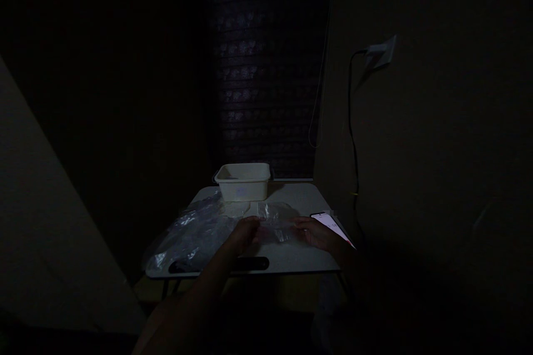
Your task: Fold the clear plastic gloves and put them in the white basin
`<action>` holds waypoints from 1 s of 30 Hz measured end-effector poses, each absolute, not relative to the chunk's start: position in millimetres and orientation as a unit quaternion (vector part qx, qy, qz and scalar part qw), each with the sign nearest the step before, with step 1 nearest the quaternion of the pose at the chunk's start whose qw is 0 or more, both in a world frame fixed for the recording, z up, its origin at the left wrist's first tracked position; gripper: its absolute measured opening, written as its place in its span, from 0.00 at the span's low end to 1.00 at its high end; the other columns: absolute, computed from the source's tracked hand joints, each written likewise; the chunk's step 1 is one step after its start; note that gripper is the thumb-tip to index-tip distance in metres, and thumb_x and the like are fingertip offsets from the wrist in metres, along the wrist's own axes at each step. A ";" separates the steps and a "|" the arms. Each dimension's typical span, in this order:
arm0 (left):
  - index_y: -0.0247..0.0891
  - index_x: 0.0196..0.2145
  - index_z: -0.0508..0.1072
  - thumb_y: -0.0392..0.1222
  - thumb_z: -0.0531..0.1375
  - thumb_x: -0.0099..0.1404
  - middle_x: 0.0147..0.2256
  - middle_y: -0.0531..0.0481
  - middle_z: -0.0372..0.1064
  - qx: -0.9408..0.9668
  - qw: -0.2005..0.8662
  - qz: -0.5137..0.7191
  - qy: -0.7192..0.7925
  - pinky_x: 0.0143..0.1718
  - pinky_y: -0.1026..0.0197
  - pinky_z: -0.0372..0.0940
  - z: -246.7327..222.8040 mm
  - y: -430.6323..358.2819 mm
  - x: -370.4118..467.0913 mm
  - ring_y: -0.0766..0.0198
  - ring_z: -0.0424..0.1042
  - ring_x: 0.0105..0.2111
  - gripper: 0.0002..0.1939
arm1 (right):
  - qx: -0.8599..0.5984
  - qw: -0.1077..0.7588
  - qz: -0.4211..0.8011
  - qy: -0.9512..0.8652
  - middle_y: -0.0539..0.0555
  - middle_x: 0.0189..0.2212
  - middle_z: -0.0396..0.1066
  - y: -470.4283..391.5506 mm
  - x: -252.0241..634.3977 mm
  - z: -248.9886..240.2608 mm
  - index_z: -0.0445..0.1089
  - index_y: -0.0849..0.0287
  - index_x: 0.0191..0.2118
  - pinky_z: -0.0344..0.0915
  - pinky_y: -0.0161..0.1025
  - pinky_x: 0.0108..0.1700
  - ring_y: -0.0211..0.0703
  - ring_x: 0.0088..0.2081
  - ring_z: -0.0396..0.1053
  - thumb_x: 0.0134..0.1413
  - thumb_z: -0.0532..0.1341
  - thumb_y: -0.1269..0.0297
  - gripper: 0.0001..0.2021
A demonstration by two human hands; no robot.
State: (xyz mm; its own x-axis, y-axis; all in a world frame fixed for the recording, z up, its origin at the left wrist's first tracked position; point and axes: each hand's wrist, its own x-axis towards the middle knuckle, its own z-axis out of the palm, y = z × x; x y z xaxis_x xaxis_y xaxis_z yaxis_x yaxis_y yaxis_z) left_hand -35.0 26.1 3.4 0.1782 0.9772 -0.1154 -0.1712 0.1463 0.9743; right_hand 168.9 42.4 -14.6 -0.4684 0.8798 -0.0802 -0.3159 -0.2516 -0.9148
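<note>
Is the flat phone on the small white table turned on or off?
On. The flat phone beside the right hand has a glowing screen in the dark room.

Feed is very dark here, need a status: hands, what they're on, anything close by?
Left hand and right hand both on small clear plastic bag, grip unclear. Phone lit beside right hand. White tub behind.
</note>
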 end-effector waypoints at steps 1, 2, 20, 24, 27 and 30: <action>0.33 0.23 0.63 0.33 0.50 0.42 0.15 0.56 0.59 0.460 0.617 0.471 0.432 0.13 0.71 0.50 3.9 26.1 -34.5 0.74 0.58 0.13 0.06 | -0.311 0.410 0.729 -0.452 0.49 0.24 0.67 42.2 168.9 -14.8 0.65 0.62 0.29 0.60 0.29 0.30 0.30 0.25 0.64 0.37 0.54 0.77 0.09; 0.33 0.22 0.63 0.32 0.50 0.42 0.15 0.56 0.59 0.462 0.617 0.475 0.424 0.14 0.71 0.50 4.5 26.1 -33.9 0.74 0.58 0.13 0.06 | -0.312 0.410 0.730 -0.449 0.49 0.24 0.67 41.8 168.8 -15.0 0.65 0.63 0.29 0.60 0.29 0.31 0.30 0.25 0.64 0.37 0.54 0.77 0.08; 0.32 0.16 0.63 0.37 0.50 0.47 0.12 0.55 0.55 0.584 0.391 0.357 0.615 0.18 0.67 0.53 -7.1 39.2 -33.1 0.70 0.59 0.16 0.08 | -0.356 0.431 0.723 -0.406 0.51 0.24 0.67 51.0 173.8 -33.5 0.61 0.61 0.34 0.59 0.38 0.33 0.37 0.28 0.65 0.34 0.51 0.75 0.14; 0.31 0.19 0.65 0.37 0.49 0.48 0.21 0.46 0.63 0.610 0.307 0.337 0.649 0.28 0.63 0.56 -8.2 36.5 -38.3 0.62 0.63 0.28 0.08 | -0.466 0.427 0.629 -0.452 0.55 0.29 0.66 53.1 176.0 -34.3 0.59 0.62 0.36 0.59 0.41 0.34 0.39 0.30 0.65 0.38 0.50 0.70 0.14; 0.29 0.29 0.66 0.35 0.48 0.50 0.33 0.41 0.63 0.693 0.185 0.280 0.638 0.37 0.62 0.53 -9.6 30.8 -39.0 0.60 0.61 0.37 0.10 | -0.574 0.408 0.435 -0.562 0.58 0.35 0.64 53.1 175.2 -30.3 0.60 0.62 0.36 0.57 0.42 0.37 0.42 0.36 0.63 0.40 0.48 0.68 0.14; 0.29 0.42 0.59 0.34 0.44 0.54 0.43 0.40 0.57 0.811 0.053 0.178 0.555 0.42 0.62 0.49 -16.4 23.8 -32.9 0.62 0.55 0.44 0.17 | -0.607 0.359 0.188 -0.684 0.58 0.38 0.63 47.4 166.5 -25.5 0.62 0.64 0.37 0.53 0.40 0.43 0.42 0.41 0.58 0.41 0.46 0.70 0.15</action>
